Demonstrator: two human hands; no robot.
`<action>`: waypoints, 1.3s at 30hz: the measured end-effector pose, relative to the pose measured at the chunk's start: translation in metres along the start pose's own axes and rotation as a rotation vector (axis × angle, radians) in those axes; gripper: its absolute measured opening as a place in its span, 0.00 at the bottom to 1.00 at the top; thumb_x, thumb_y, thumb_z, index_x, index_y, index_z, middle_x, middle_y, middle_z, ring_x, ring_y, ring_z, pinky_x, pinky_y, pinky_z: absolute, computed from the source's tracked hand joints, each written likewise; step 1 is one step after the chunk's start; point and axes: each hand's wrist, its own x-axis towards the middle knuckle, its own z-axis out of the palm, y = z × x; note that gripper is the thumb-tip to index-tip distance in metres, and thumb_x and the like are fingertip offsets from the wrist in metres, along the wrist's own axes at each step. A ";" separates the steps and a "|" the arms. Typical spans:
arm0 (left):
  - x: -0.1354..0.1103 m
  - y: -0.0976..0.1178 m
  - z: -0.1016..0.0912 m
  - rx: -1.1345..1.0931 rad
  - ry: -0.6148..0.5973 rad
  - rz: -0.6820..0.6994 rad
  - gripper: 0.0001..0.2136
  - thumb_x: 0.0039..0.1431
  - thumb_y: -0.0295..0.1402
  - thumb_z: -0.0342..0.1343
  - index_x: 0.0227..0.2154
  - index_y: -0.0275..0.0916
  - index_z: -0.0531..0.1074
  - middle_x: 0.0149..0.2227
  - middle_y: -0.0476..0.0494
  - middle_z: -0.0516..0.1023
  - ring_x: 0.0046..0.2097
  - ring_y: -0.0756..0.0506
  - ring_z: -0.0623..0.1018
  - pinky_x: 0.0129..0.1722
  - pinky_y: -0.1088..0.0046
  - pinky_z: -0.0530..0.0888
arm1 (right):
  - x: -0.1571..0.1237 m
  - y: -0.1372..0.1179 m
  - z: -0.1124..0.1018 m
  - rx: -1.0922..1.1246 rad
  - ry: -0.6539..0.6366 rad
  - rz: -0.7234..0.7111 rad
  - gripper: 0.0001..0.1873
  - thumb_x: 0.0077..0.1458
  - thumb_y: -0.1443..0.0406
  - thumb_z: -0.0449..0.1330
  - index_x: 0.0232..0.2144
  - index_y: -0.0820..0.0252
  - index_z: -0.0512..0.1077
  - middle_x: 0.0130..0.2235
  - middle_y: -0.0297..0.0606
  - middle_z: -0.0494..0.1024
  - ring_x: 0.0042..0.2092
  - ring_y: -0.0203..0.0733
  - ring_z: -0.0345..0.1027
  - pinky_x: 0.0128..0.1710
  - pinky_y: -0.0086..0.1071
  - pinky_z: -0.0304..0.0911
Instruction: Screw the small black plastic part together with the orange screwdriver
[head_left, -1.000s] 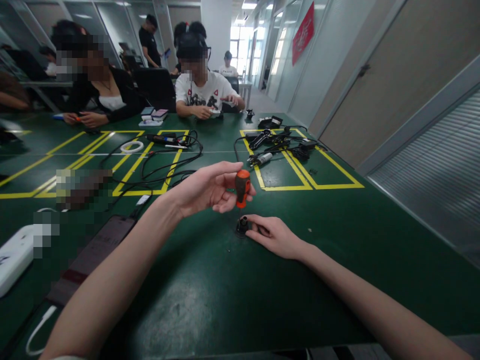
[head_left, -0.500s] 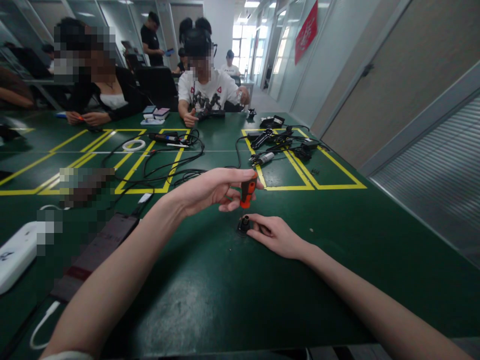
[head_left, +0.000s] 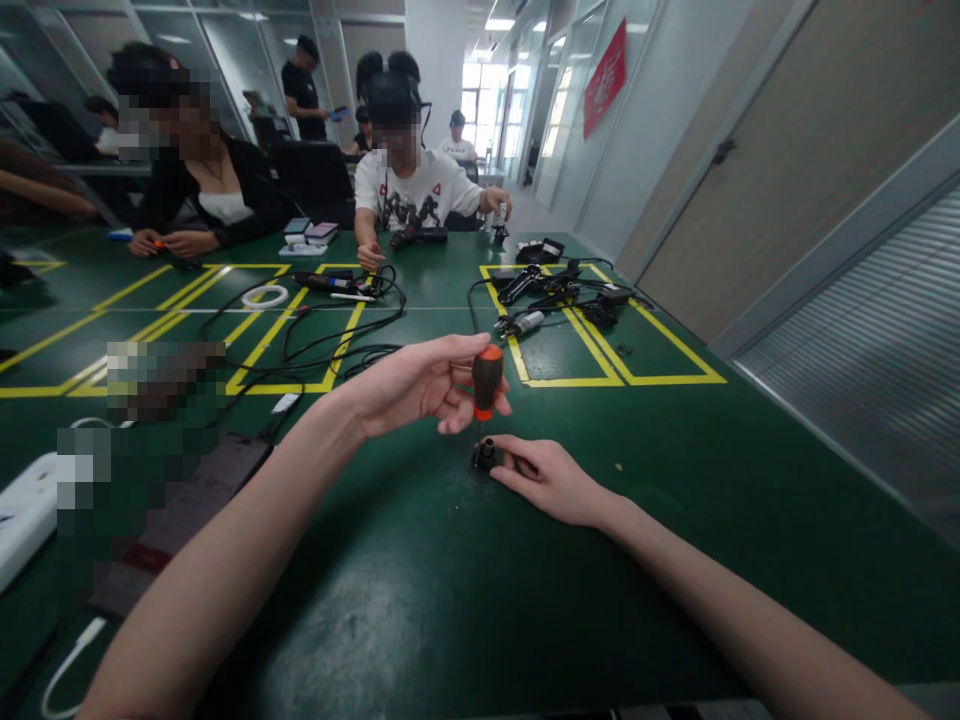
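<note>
My left hand (head_left: 420,385) pinches the orange and black handle of a small screwdriver (head_left: 486,382), which stands upright. Its thin tip points down into a small black part (head_left: 484,457) resting on the green table (head_left: 420,600). Against that part's right side my right hand (head_left: 551,478) presses with fingers closed, holding it down on the table. Both forearms reach in from the bottom of the view.
Black cables (head_left: 330,330) and tools (head_left: 525,285) lie inside yellow taped boxes farther back. A white power strip (head_left: 26,510) and a dark flat device (head_left: 195,490) sit at the left. Two seated people work at the far edge; a wall runs along the right.
The screwdriver handle tilted and then came back upright over the black part while my left fingers shifted around it. My right hand stayed on the part.
</note>
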 end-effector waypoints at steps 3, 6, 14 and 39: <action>-0.001 0.000 0.001 0.029 0.027 -0.002 0.23 0.59 0.52 0.65 0.39 0.33 0.76 0.38 0.40 0.82 0.23 0.54 0.70 0.20 0.78 0.65 | 0.000 0.000 0.000 -0.009 -0.007 0.004 0.22 0.70 0.55 0.57 0.58 0.62 0.74 0.30 0.32 0.77 0.26 0.34 0.61 0.30 0.29 0.55; -0.002 0.001 0.004 0.066 0.057 0.011 0.24 0.56 0.52 0.68 0.42 0.33 0.77 0.38 0.41 0.80 0.23 0.55 0.68 0.19 0.78 0.62 | 0.001 -0.002 -0.001 -0.010 -0.008 0.006 0.22 0.70 0.56 0.57 0.58 0.62 0.74 0.30 0.33 0.77 0.26 0.34 0.62 0.30 0.29 0.56; -0.002 0.001 0.002 0.008 0.068 0.009 0.22 0.58 0.52 0.66 0.38 0.34 0.77 0.37 0.41 0.81 0.24 0.53 0.71 0.21 0.77 0.65 | 0.000 -0.003 -0.002 0.005 -0.012 0.009 0.22 0.70 0.56 0.57 0.58 0.62 0.75 0.29 0.31 0.76 0.25 0.34 0.60 0.30 0.30 0.55; -0.003 0.004 0.000 0.061 0.025 -0.012 0.24 0.63 0.52 0.58 0.37 0.31 0.79 0.44 0.31 0.84 0.25 0.51 0.74 0.25 0.73 0.70 | 0.000 -0.003 -0.001 0.003 -0.016 0.027 0.21 0.69 0.57 0.58 0.57 0.62 0.75 0.30 0.31 0.75 0.25 0.34 0.60 0.30 0.30 0.54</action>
